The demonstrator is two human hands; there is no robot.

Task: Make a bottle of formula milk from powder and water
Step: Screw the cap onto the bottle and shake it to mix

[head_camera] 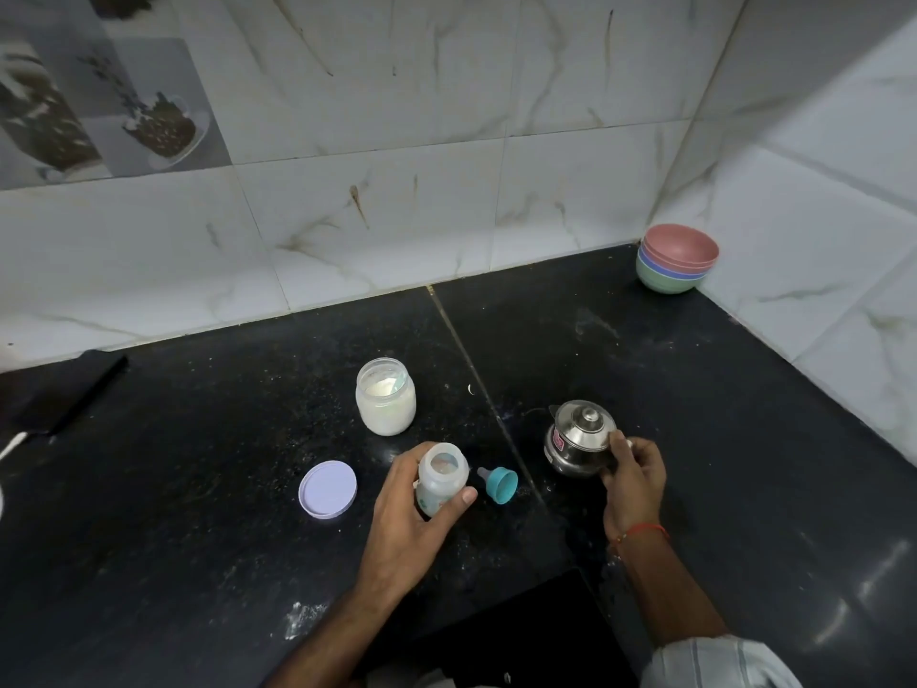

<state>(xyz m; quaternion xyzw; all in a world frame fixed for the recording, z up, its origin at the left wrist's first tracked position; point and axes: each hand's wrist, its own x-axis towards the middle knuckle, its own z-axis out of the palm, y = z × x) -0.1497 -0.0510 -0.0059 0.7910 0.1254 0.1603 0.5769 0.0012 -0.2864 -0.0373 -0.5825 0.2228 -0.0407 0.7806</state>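
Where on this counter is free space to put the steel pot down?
Free: the dark counter between the steel pot and the stacked bowls. Crowded: around the bottle, teal nipple cap, powder jar and lid.

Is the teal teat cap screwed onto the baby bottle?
No, the teal teat cap lies on the counter beside the open bottle held by the left hand.

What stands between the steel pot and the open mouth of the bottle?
Nothing visible on the bottle, held by the left hand: its mouth is uncovered, the teal teat cap lies beside it. The steel pot, gripped by the right hand, has its lid on.
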